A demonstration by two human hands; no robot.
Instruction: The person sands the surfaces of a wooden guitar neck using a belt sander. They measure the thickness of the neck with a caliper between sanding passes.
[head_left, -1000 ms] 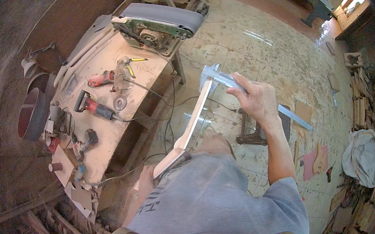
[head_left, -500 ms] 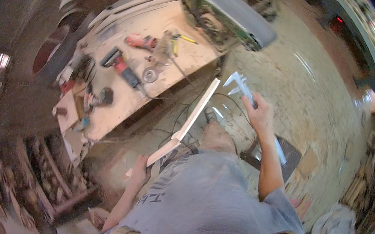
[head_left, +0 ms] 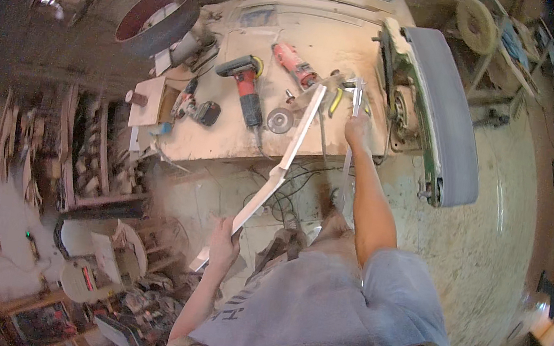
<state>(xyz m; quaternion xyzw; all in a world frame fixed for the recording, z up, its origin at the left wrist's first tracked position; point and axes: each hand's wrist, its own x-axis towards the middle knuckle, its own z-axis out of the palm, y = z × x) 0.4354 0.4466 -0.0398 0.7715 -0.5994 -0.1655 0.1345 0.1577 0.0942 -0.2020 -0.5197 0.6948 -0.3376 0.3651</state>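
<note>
At centre frame, the left hand (head_left: 223, 242) gripped a long wooden strip (head_left: 275, 176) low, while the outstretched right hand (head_left: 357, 129) closed around a metal caliper (head_left: 355, 106) over the workbench (head_left: 224, 148).

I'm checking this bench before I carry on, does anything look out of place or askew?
Mostly workshop clutter. The long pale wooden piece held by the left hand sticks out past the workbench edge, only its far end over the top. Cords dangle tangled below the edge. The right hand holds a metal caliper.
</note>
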